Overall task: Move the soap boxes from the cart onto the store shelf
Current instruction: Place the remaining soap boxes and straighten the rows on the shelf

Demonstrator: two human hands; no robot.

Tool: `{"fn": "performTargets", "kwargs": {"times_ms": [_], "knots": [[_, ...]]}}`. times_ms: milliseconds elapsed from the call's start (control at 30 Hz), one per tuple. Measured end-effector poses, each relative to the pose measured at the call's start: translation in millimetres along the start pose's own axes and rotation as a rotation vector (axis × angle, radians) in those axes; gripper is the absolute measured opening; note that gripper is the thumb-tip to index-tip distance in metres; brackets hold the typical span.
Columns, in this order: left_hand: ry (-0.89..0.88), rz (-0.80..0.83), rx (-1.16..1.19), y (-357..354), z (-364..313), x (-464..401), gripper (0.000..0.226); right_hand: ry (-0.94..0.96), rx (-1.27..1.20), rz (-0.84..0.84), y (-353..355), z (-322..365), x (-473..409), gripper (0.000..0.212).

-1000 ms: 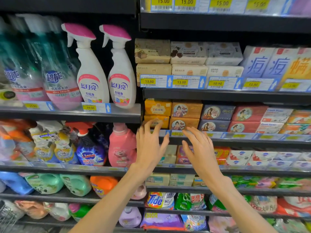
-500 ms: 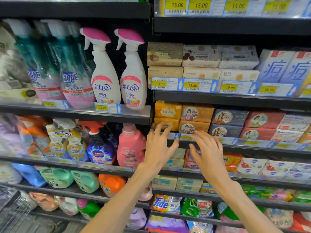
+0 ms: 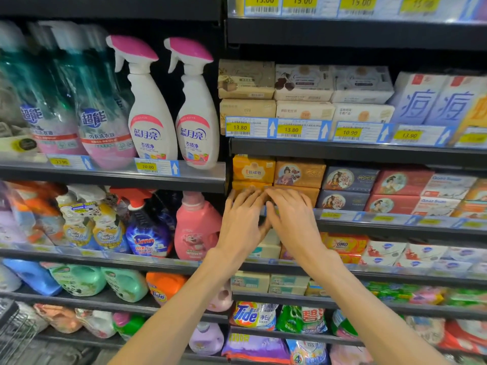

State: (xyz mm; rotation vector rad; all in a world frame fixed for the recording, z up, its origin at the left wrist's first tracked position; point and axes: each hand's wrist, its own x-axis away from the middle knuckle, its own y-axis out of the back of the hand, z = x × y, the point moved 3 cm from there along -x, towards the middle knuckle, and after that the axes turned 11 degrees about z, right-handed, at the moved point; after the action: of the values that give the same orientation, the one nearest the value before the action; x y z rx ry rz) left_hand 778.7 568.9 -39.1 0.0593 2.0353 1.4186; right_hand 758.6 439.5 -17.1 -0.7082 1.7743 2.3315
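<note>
Yellow soap boxes point(image 3: 253, 168) are stacked two high at the left end of the middle shelf point(image 3: 395, 229), next to gold boxes point(image 3: 299, 173) with a portrait label. My left hand point(image 3: 241, 219) lies with spread fingers against the front of the lower yellow box point(image 3: 246, 185). My right hand point(image 3: 292, 219) is beside it, touching it, fingertips on the lower gold box point(image 3: 312, 194). Neither hand holds a box. The hands hide most of both lower boxes.
Navy point(image 3: 347, 179), red point(image 3: 400, 181) and white soap boxes fill the same shelf to the right. Spray bottles point(image 3: 150, 106) and detergent jugs point(image 3: 196, 227) stand on the left bay. A wire cart corner point(image 3: 13, 327) shows at the bottom left.
Both hands have risen and come together, from apart below the shelf edge to fingertips on the lower yellow and gold boxes.
</note>
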Motion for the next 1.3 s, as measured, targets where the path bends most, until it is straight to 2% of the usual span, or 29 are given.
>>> {"fn": "performTargets", "kwargs": {"times_ms": [100, 200, 300, 400, 533, 633, 767, 1100, 1200, 1300], "knots": [[-0.051, -0.096, 0.015, 16, -3, -4, 0.037, -0.008, 0.004, -0.051, 11, -2, -7, 0.032], [-0.073, -0.153, -0.136, 36, 0, -15, 0.044, 0.021, -0.003, -0.117, 28, -2, -19, 0.030], [-0.081, -0.172, -0.279, 49, 12, -30, 0.039, 0.038, 0.092, -0.142, 34, -5, -33, 0.028], [-0.068, -0.150, -0.473, 51, 18, -41, 0.031, -0.022, 0.171, -0.083, 28, -7, -47, 0.028], [0.074, -0.077, -0.596, 45, 28, -54, 0.030, -0.091, 0.243, 0.025, 19, -8, -67, 0.036], [0.111, -0.109, -0.593, 40, 30, -57, 0.040, -0.136, 0.227, 0.073, 16, -10, -71, 0.037], [0.098, -0.157, -0.591, 39, 33, -54, 0.039, -0.091, 0.245, -0.013, 10, -14, -69, 0.035], [0.081, -0.160, -0.555, 39, 38, -54, 0.039, -0.088, 0.253, 0.012, 9, -11, -72, 0.039], [0.040, -0.209, -0.521, 41, 32, -50, 0.029, -0.027, 0.226, -0.076, 16, -14, -56, 0.044], [-0.084, -0.278, -0.417, 35, 11, -35, 0.028, 0.055, 0.199, -0.236, 27, -27, -19, 0.036]]}}
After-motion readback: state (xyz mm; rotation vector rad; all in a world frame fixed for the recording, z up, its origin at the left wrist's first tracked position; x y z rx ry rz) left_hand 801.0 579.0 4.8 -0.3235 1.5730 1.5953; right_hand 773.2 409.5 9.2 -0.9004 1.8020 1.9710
